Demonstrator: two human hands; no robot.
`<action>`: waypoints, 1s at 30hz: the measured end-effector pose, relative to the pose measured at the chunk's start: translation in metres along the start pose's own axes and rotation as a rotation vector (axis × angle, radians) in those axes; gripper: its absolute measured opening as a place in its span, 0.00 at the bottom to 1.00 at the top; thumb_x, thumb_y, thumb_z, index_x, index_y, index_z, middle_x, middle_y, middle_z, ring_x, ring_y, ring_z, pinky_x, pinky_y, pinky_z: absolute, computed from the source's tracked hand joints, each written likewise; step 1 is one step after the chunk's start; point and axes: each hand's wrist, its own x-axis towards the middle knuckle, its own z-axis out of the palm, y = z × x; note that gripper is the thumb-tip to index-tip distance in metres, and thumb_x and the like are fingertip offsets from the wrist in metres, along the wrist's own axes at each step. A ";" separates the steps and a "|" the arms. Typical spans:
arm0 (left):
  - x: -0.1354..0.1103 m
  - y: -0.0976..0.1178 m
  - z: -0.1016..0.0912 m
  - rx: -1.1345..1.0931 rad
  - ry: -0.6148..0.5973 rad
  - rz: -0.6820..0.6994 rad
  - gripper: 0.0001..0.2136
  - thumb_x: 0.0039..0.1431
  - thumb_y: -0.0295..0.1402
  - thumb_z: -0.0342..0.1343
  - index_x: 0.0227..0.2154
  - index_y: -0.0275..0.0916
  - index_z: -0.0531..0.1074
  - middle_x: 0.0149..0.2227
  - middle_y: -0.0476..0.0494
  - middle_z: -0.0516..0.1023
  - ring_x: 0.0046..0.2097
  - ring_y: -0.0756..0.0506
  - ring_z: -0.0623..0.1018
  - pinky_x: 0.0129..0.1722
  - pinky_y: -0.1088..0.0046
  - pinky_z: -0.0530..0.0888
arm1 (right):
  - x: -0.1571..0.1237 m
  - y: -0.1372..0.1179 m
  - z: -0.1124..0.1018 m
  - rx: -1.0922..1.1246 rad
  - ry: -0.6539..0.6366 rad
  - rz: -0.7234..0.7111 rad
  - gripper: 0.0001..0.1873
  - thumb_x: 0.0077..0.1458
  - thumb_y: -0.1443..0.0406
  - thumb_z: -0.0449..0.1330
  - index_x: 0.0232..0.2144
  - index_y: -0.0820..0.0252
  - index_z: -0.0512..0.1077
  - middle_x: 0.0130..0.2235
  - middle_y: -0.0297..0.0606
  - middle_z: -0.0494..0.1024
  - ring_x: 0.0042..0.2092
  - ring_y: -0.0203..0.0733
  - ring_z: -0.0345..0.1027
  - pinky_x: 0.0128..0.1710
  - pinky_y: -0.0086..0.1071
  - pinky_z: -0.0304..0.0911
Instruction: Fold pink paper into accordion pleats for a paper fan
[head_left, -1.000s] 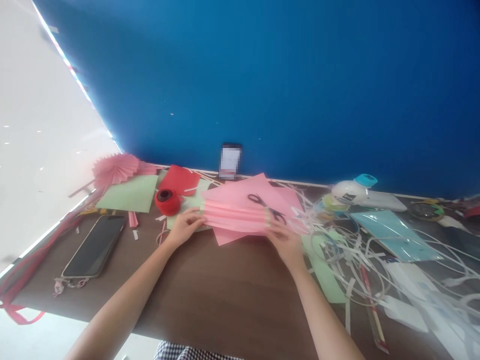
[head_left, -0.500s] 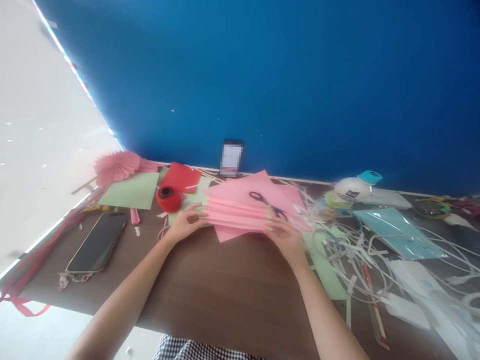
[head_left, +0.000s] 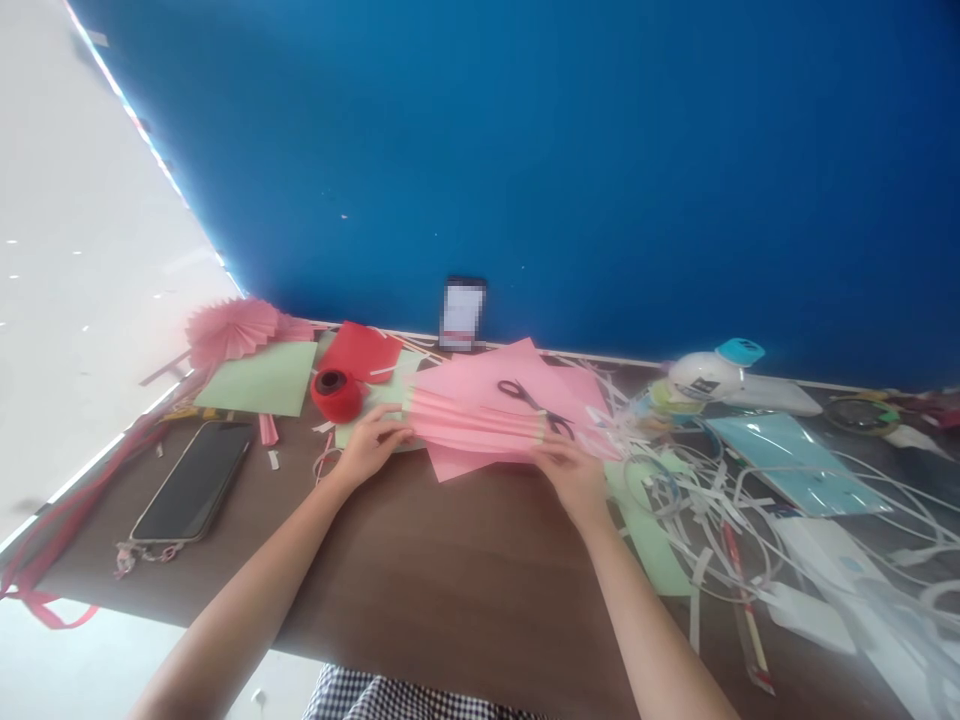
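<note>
A pink paper folded into accordion pleats (head_left: 476, 422) stretches between my two hands, with pale strips along its short ends. My left hand (head_left: 373, 445) pinches its left end, and my right hand (head_left: 571, 475) grips the right end near the lower corner. Under and behind it lie flat pink sheets (head_left: 525, 372) on the brown table (head_left: 450, 570). Black-handled scissors (head_left: 536, 408) rest on those sheets, just beyond my right fingers. Close to my left hand stands a red ribbon roll (head_left: 337, 396).
On the left are a dark phone (head_left: 193, 482), a green sheet (head_left: 259, 380) and a pink paper fan (head_left: 234, 332). Tangled white cables (head_left: 697, 510), a glue bottle (head_left: 705, 377) and a blue packet (head_left: 799, 462) crowd the right. Another phone (head_left: 462, 312) leans against the blue wall (head_left: 525, 150).
The pleated paper looks slightly more gathered, its folds closer together. Both hands stay at its ends with barely any movement.
</note>
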 end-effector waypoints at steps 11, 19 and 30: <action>-0.001 -0.003 0.006 0.185 -0.088 0.049 0.11 0.56 0.37 0.48 0.29 0.38 0.74 0.47 0.39 0.63 0.46 0.43 0.70 0.38 0.70 0.71 | -0.004 -0.003 -0.001 -0.365 0.094 -0.351 0.11 0.45 0.56 0.60 0.30 0.55 0.74 0.41 0.42 0.70 0.44 0.48 0.65 0.40 0.40 0.63; -0.004 0.006 0.006 0.230 -0.309 0.183 0.10 0.59 0.34 0.46 0.31 0.38 0.72 0.40 0.43 0.69 0.41 0.48 0.71 0.42 0.71 0.69 | -0.019 -0.017 0.026 -0.656 -0.298 -0.779 0.08 0.56 0.66 0.53 0.37 0.57 0.71 0.36 0.38 0.74 0.39 0.42 0.64 0.40 0.37 0.56; -0.011 0.015 0.021 0.660 -0.262 0.515 0.08 0.57 0.33 0.49 0.37 0.38 0.69 0.38 0.41 0.71 0.40 0.45 0.68 0.38 0.68 0.66 | -0.018 -0.013 0.031 -0.736 -0.407 -0.838 0.09 0.56 0.73 0.50 0.31 0.61 0.69 0.31 0.37 0.72 0.35 0.40 0.61 0.37 0.34 0.52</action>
